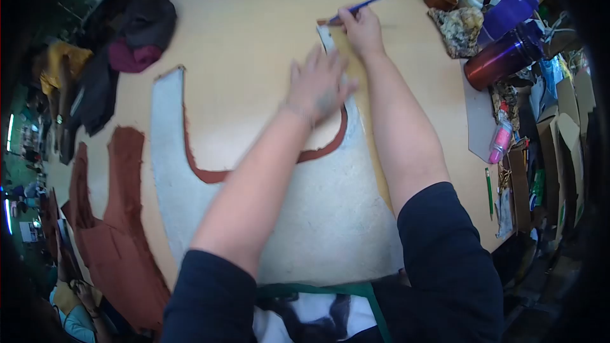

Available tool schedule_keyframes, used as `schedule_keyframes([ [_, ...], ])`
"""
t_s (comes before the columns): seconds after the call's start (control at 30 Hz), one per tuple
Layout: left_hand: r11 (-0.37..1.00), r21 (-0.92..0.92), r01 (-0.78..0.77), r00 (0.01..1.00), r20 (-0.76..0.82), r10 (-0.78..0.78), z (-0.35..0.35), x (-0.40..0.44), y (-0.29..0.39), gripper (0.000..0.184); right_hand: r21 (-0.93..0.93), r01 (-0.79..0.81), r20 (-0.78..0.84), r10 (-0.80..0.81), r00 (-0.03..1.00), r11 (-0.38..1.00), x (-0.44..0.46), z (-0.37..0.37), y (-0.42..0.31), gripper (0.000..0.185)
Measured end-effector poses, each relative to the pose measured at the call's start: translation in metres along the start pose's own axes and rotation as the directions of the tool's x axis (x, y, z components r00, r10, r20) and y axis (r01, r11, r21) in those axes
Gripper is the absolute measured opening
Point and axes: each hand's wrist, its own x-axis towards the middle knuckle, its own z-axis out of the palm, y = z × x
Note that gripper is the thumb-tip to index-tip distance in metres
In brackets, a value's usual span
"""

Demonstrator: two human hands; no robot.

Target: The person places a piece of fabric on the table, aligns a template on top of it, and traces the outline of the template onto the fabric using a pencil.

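A pale grey-white pattern piece [318, 228] with a deep U-shaped cut-out lies flat on the table, close to my body. Rust-brown fabric [206, 176] shows from beneath it along the curved cut-out. My left hand [319, 89], blurred by motion, is spread palm down over the pattern's narrow right strap. Between the fingers of my right hand [363, 28] is a blue pen [372, 1], slanted, its lower end near the top of that strap. A tan strip [363, 117] runs along the pattern's right edge; its kind is unclear.
Rust-brown cut fabric pieces [121, 235] lie at the left, below dark and maroon cloth [143, 35]. A tumbler [499, 60], a rough stone [457, 28], a pink bottle [501, 141] and a green pencil [489, 192] line the right edge. Another person [79, 317] sits at lower left.
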Motion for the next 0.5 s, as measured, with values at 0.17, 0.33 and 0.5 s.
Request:
schedule_keyframes([
  [0.17,0.973,0.177,0.148,0.989,-0.003,-0.150,0.009,0.043,-0.008,0.058,-0.077,-0.045,0.017,0.047,0.999,0.996,0.012,0.001,0.008,0.017],
  [0.33,0.964,0.210,0.164,0.986,0.000,-0.167,0.010,0.042,-0.010,0.060,-0.253,0.019,0.059,-0.004,0.998,0.967,0.012,0.007,0.003,0.021],
  [0.5,0.963,0.209,0.171,0.985,-0.004,-0.175,0.012,0.042,-0.009,0.060,-0.405,0.088,0.019,-0.087,0.996,0.910,0.018,-0.002,0.009,0.021],
])
